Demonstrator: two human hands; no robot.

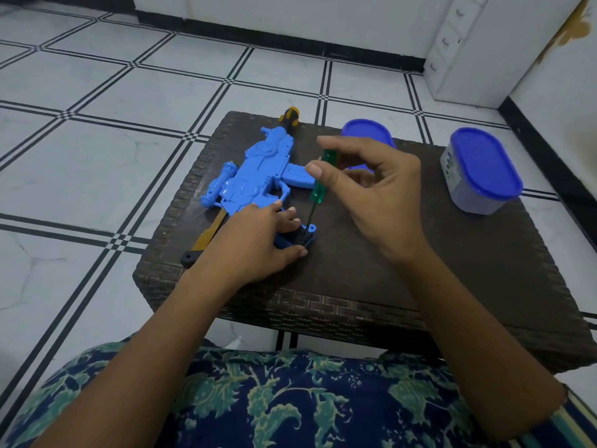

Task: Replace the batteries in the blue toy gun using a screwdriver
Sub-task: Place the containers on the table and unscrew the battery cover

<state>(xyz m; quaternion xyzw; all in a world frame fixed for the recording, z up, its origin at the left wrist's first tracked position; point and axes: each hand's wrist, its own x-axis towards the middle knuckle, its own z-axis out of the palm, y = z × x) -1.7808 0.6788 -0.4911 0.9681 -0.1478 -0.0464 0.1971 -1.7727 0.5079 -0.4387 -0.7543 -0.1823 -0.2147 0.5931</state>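
The blue toy gun (255,171) lies flat on a dark woven stool (355,279), muzzle with a yellow and black tip pointing away from me. My left hand (258,240) presses down on the gun's grip (307,236), fingers curled around its end. My right hand (371,192) holds a green-handled screwdriver (319,177) almost upright between thumb and fingers. Its thin shaft runs down to the end of the grip, where the tip touches. A yellow and black stock piece (206,236) sticks out from under my left wrist.
Two grey tubs with blue lids stand on the stool: one (368,134) behind my right hand, one (481,171) at the right edge. White tiled floor surrounds the stool. A white cabinet (465,50) and wall stand at the back right. My patterned lap is below.
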